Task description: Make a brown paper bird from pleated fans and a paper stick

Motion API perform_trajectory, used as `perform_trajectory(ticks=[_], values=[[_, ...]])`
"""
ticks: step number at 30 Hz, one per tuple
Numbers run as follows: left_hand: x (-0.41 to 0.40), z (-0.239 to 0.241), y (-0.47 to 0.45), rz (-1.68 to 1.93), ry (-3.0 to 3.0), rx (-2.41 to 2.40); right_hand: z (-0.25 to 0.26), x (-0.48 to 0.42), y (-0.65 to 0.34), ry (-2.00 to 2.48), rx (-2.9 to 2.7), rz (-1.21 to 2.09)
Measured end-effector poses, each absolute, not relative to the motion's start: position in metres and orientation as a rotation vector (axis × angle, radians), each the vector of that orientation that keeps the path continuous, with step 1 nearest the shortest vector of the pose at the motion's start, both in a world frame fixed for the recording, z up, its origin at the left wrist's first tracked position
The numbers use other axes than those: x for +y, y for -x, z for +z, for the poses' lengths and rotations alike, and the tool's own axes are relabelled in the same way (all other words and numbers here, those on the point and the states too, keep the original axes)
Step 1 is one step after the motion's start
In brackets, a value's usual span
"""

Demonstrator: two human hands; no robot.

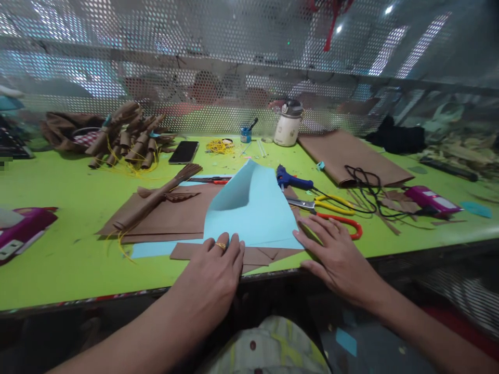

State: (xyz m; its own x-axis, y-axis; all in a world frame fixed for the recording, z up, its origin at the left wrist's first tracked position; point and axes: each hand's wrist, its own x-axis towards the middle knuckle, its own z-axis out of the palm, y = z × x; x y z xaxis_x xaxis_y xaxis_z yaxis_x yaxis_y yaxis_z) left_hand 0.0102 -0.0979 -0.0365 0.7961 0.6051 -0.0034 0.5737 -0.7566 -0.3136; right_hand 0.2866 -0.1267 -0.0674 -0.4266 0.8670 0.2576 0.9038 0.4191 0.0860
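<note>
A light blue paper sheet (253, 208) lies folded on the green table (70, 244), its upper part curling up into a peak. My left hand (212, 267) presses flat on the sheet's near left edge, fingers together and stretched out, with a gold ring on one finger. My right hand (335, 249) lies flat at the sheet's near right corner, fingers extended, holding nothing. Brown paper pieces (171, 213) lie under and left of the blue sheet. A rolled brown paper stick with a fringed end (156, 200) rests on them.
A blue glue gun (290, 181), yellow-handled scissors (331, 203) and red-handled scissors (346, 223) lie right of the sheet. Behind are a phone (184, 151), rolled brown paper sticks (125, 137), a white jar (288, 124), a brown sheet (346, 153) and black cords (370, 189). A perforated metal screen (234, 62) stands behind.
</note>
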Motion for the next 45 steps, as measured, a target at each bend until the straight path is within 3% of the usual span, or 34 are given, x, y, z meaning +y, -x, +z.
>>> perform_trajectory(ticks=[16,27,32,45], values=[[-0.109,-0.037,0.029,-0.056,2.682,-1.145,-0.079,-0.127,-0.296,1.549,-2.437,-0.321],[-0.074,-0.005,0.003,0.144,2.768,-1.066,-0.071,-0.128,-0.290,1.603,-2.434,-0.322],[-0.035,-0.018,-0.039,-0.155,2.898,-0.747,-0.066,-0.127,-0.287,1.602,-2.437,-0.308],[-0.022,-0.044,-0.039,-0.581,3.006,-1.042,-0.035,-0.089,-0.316,1.408,-2.133,-0.139]])
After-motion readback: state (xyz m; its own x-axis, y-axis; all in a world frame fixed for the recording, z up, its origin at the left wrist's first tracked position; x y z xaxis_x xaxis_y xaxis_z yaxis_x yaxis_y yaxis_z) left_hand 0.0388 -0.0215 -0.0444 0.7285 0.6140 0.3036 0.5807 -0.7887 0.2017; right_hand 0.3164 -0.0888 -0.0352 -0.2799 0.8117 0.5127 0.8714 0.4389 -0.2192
